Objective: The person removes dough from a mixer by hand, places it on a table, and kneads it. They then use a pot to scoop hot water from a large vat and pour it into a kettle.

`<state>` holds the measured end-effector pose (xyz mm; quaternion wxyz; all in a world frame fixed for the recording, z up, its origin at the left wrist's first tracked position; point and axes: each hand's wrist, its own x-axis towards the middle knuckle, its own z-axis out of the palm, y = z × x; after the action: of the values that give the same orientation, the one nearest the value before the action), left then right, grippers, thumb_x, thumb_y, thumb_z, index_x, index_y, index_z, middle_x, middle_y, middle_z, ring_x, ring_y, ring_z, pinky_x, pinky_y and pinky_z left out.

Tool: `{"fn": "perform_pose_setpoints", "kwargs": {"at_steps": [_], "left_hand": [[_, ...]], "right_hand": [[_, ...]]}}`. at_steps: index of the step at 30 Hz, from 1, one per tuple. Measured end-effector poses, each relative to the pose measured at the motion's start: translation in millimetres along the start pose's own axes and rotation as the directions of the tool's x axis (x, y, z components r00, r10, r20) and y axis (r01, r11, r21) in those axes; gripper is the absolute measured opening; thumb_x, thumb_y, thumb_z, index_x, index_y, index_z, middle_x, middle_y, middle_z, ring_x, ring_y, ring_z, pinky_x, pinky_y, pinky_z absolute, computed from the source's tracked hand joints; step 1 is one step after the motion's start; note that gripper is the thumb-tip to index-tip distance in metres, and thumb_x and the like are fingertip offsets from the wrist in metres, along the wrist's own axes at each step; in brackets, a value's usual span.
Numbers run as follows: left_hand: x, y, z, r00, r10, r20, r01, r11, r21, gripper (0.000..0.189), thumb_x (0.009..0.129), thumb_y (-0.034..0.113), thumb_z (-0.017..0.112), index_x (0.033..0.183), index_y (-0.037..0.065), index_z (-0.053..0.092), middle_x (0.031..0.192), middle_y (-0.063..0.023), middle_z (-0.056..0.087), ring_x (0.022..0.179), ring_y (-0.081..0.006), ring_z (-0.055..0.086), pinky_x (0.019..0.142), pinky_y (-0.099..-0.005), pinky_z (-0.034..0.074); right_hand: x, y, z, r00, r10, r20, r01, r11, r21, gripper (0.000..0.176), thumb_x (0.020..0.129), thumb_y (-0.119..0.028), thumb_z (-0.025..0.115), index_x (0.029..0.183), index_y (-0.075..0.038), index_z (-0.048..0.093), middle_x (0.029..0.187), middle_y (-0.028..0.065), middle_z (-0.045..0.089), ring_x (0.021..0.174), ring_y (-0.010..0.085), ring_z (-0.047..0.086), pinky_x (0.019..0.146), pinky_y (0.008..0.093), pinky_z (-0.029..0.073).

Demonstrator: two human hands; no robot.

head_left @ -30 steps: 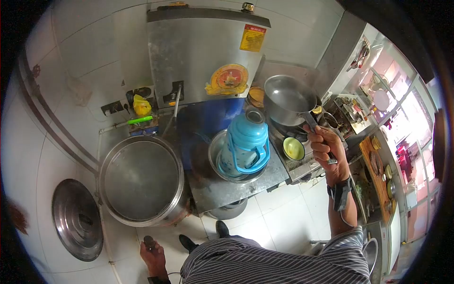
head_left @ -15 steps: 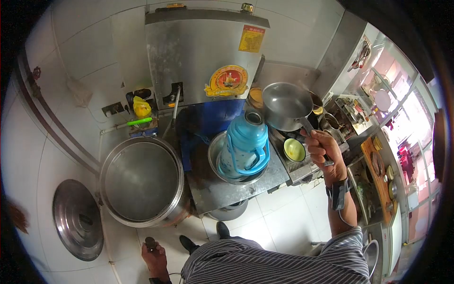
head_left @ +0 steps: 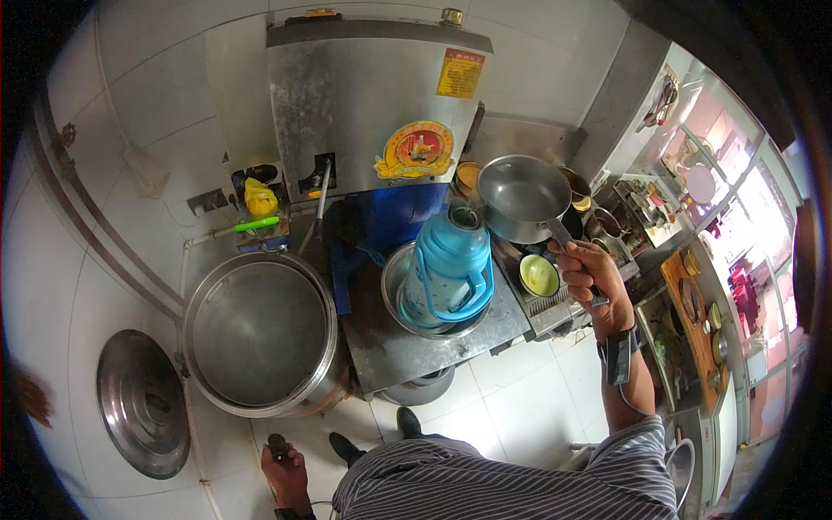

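Observation:
My right hand (head_left: 594,282) is wrapped round the handle of a grey metal saucepan (head_left: 524,195). I see the pan's inside from above, and its left edge is close beside the mouth of a light blue thermos flask (head_left: 449,260). Upright in a metal basin (head_left: 393,276), the flask has its mouth uncovered and its carrying handle lowered. Low in the view, my left hand (head_left: 286,481) is closed around a small dark brown cork stopper (head_left: 276,445), apart from the flask. To the left stands a large steel pot (head_left: 329,364) with steam or cloudy liquid inside.
A round metal lid (head_left: 143,403) leans at the left wall. A light green bowl (head_left: 539,275) sits right of the flask. The basin rests on a metal worktop (head_left: 390,360). Behind is a steel cabinet (head_left: 355,104); shelves with a wooden board (head_left: 693,321) stand right.
The saucepan has moved very slightly left and down, nearer the flask's mouth. Less steam shows over the large pot. My left hand is nearly unmoved, still holding the stopper.

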<state>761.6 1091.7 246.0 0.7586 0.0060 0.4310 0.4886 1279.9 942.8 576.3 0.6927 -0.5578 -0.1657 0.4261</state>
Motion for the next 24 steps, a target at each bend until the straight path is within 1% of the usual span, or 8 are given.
{"fn": "perform_pose_setpoints", "kwargs": {"at_steps": [1,3,10,12,13,16,18,24], "left_hand": [[0,0,0,1.0,0.002,0.008,-0.002,1.0,0.005,0.031,0.097,0.035,0.043,0.094,0.006,0.054,0.073,-0.0103,0.057,0.056,-0.0164,0.05,0.046,-0.0282,0.04],[1,0,-2,1.0,0.004,0.016,-0.005,1.0,0.01,0.032,0.097,0.035,0.043,0.094,0.005,0.054,0.074,-0.0106,0.057,0.056,-0.0168,0.05,0.046,-0.0283,0.04],[8,-3,-10,0.999,-0.005,0.035,0.005,1.0,-0.007,0.031,0.096,0.035,0.044,0.094,0.006,0.055,0.074,-0.0109,0.058,0.057,-0.0177,0.052,0.046,-0.0287,0.04],[8,-3,-8,1.0,-0.005,0.025,0.005,1.0,-0.01,0.031,0.096,0.035,0.045,0.094,0.006,0.055,0.074,-0.0107,0.058,0.057,-0.0177,0.052,0.046,-0.0286,0.04],[8,-3,-7,0.999,-0.014,0.032,0.014,1.0,-0.002,0.03,0.096,0.035,0.045,0.094,0.007,0.055,0.074,-0.0106,0.058,0.056,-0.0176,0.052,0.046,-0.0285,0.04],[12,-3,-10,0.999,-0.02,0.031,0.019,1.0,0.008,0.03,0.096,0.035,0.045,0.094,0.007,0.055,0.074,-0.0105,0.058,0.056,-0.0172,0.052,0.046,-0.0284,0.04],[14,-4,-11,1.0,-0.016,0.025,0.016,1.0,0.01,0.03,0.096,0.035,0.045,0.094,0.007,0.055,0.074,-0.0105,0.057,0.056,-0.0169,0.051,0.046,-0.0284,0.04],[12,-5,-5,1.0,-0.006,0.028,0.004,0.999,0.04,0.03,0.097,0.034,0.042,0.094,0.006,0.054,0.072,-0.0097,0.056,0.056,-0.0162,0.051,0.046,-0.0278,0.04]], "right_hand": [[0,0,-2,1.0,0.0,0.0,0.0,1.0,0.0,0.022,0.099,-0.014,0.043,0.109,0.005,0.05,0.063,-0.007,0.032,0.043,-0.0001,0.026,0.033,0.0167,0.02],[1,1,-5,1.0,0.0,0.025,-0.001,0.999,0.036,0.025,0.097,-0.013,0.045,0.111,0.007,0.053,0.064,-0.0043,0.041,0.041,-0.0005,0.031,0.031,0.0155,0.027],[-1,-2,0,1.0,-0.006,-0.03,0.006,1.0,0.016,0.025,0.097,-0.014,0.046,0.112,0.006,0.053,0.064,-0.0049,0.04,0.04,-0.0004,0.03,0.03,0.0157,0.027],[-1,-4,1,0.999,-0.007,-0.044,0.005,0.999,-0.034,0.022,0.098,-0.015,0.046,0.107,0.004,0.052,0.063,-0.0071,0.033,0.043,0.0,0.026,0.033,0.0179,0.018],[-1,-4,0,0.999,-0.007,-0.044,0.005,0.999,-0.035,0.022,0.098,-0.015,0.046,0.107,0.004,0.052,0.063,-0.0071,0.033,0.043,0.0,0.026,0.033,0.0179,0.018],[-1,-6,-1,1.0,-0.003,-0.03,0.002,1.0,-0.016,0.022,0.098,-0.016,0.047,0.108,0.004,0.052,0.063,-0.0067,0.035,0.043,0.0,0.026,0.033,0.0176,0.019],[-3,-7,3,0.996,-0.029,-0.086,0.026,0.999,-0.038,0.025,0.097,-0.014,0.046,0.112,0.006,0.052,0.065,-0.0048,0.041,0.041,-0.0001,0.032,0.029,0.0157,0.028],[-4,-12,1,0.997,-0.046,-0.062,0.042,0.997,-0.064,0.025,0.097,-0.014,0.046,0.111,0.006,0.052,0.065,-0.0046,0.041,0.041,0.0,0.031,0.03,0.0155,0.027]]}}
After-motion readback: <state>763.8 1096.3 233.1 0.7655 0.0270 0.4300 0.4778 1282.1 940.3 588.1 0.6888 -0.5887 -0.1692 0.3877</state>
